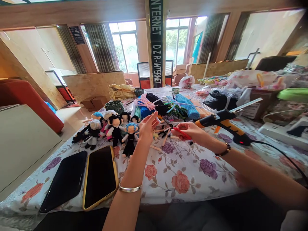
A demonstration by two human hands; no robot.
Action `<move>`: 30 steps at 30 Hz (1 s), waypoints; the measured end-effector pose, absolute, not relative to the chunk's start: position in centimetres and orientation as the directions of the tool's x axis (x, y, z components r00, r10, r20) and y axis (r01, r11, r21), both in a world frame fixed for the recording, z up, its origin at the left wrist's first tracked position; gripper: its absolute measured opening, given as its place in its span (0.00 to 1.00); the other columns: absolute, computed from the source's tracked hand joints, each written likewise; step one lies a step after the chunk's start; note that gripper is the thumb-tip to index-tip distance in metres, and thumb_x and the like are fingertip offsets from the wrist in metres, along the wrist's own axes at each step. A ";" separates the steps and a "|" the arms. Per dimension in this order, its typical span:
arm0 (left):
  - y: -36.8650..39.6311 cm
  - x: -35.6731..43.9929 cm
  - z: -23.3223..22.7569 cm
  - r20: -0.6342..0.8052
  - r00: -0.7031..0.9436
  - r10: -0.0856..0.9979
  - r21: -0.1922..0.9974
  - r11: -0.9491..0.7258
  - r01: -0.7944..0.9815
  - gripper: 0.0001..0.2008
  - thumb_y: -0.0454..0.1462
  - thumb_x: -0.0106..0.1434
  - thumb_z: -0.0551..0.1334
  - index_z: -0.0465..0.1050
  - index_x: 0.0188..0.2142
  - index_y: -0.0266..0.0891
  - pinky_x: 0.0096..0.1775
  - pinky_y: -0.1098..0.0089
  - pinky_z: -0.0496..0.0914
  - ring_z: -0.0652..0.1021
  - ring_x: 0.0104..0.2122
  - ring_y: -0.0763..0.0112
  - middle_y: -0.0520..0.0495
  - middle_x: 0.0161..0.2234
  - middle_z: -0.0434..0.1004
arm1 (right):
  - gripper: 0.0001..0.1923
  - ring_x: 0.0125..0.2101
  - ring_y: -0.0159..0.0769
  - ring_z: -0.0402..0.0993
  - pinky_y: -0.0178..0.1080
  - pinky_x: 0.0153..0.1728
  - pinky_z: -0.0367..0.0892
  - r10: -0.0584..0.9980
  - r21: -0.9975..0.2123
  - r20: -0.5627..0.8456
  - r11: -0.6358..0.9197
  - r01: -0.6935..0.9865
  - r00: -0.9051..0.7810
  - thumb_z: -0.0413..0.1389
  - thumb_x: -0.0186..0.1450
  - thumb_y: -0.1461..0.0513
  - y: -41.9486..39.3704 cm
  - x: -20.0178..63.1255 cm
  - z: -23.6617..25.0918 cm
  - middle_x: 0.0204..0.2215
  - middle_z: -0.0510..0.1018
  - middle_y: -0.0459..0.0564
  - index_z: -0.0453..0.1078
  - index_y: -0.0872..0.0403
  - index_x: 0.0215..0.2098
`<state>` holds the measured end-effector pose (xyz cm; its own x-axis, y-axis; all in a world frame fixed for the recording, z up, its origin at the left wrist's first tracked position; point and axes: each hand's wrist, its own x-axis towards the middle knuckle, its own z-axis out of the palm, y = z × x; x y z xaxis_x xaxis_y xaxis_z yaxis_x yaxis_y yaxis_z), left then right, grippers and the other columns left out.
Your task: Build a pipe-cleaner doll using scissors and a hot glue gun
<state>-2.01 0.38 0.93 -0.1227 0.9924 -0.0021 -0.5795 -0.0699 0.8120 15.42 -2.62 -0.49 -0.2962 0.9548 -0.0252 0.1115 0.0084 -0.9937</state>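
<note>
This looks like an internet café hall serving as a craft workshop. The pillar (pixel 156 48) bears "INTERNET" lettering; tall windows (pixel 126 48) with curtains (pixel 99 48) and low partitions (pixel 93 85) flank it. In front of it, a counter (pixel 183 192) under flowered cloth carries dolls (pixel 115 131), bundles of fuzzy stems (pixel 189 107) and a glue gun (pixel 222 123), with red-handled scissors (pixel 183 133) held above.
</note>
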 end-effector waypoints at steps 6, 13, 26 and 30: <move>0.4 -2.0 0.7 0.071 -0.045 0.996 0.780 -0.083 -0.620 0.12 0.36 0.42 0.72 0.71 0.24 0.36 0.39 0.67 0.71 0.77 0.25 0.75 0.54 0.24 0.74 | 0.22 0.18 0.24 0.61 0.31 0.19 0.55 0.932 -0.987 0.113 0.145 0.066 -0.346 0.63 0.51 0.48 -3.6 14.5 -0.8 0.18 0.69 0.42 0.61 0.55 0.25; 0.3 -2.1 0.7 0.080 0.007 0.997 0.803 -0.060 -0.593 0.16 0.39 0.40 0.73 0.73 0.28 0.37 0.35 0.69 0.74 0.80 0.26 0.71 0.52 0.26 0.77 | 0.24 0.21 0.27 0.63 0.33 0.24 0.59 0.853 -0.958 0.182 0.265 0.106 -0.490 0.55 0.57 0.43 -3.3 14.3 -2.0 0.20 0.69 0.45 0.64 0.56 0.24; -0.6 -1.9 1.3 0.113 0.029 0.993 0.868 -0.084 -0.490 0.19 0.42 0.38 0.74 0.73 0.28 0.36 0.30 0.72 0.74 0.80 0.24 0.70 0.49 0.28 0.79 | 0.22 0.20 0.24 0.57 0.31 0.21 0.53 0.857 -0.932 0.209 0.321 0.171 -0.471 0.60 0.53 0.46 -3.1 14.7 -2.6 0.19 0.63 0.41 0.63 0.56 0.24; -0.6 -1.8 1.4 0.104 0.038 0.994 0.872 -0.073 -0.483 0.19 0.41 0.37 0.74 0.72 0.27 0.36 0.29 0.72 0.74 0.79 0.24 0.71 0.49 0.27 0.79 | 0.24 0.19 0.23 0.54 0.31 0.19 0.51 0.875 -0.929 0.192 0.308 0.205 -0.445 0.61 0.50 0.44 -3.4 14.6 -2.2 0.17 0.62 0.41 0.64 0.56 0.23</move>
